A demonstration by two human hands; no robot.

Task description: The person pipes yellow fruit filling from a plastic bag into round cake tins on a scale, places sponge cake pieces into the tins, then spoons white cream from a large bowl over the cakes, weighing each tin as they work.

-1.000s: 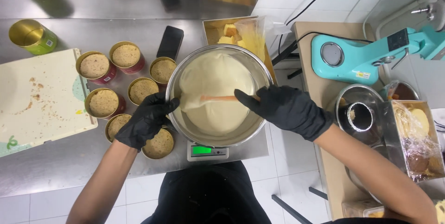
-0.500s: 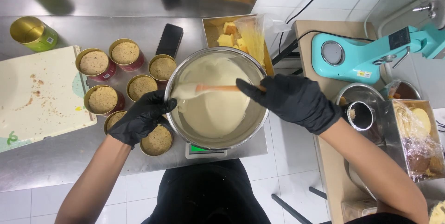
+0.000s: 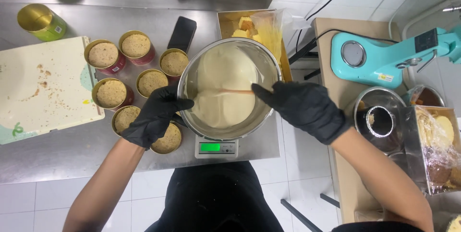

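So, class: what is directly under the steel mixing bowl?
The steel mixing bowl sits on a small kitchen scale. Only the scale's front edge and green display show; the bowl hides its platform. The left hand grips the rim.

- The spatula [image 3: 236, 91] shows only as a thin pinkish handle running out from the right hand [image 3: 302, 109] — its blade is sunk in the pale batter [image 3: 223, 88], so its shape cannot be told.
- The scale [image 3: 216, 147] lies almost wholly under the steel bowl [image 3: 188, 76]; only its front edge with a green display shows, and the figures are too small to read.
- Two crumb-filled tins [image 3: 168, 140] are partly covered by the left hand [image 3: 152, 116].
- Beyond both hands, the tray of yellow cake pieces [image 3: 242, 25] is half hidden by the bowl and a plastic bag.
- Far right of the right hand, a wrapped box [image 3: 439, 145] runs off the picture's edge — its contents are blurred under film.
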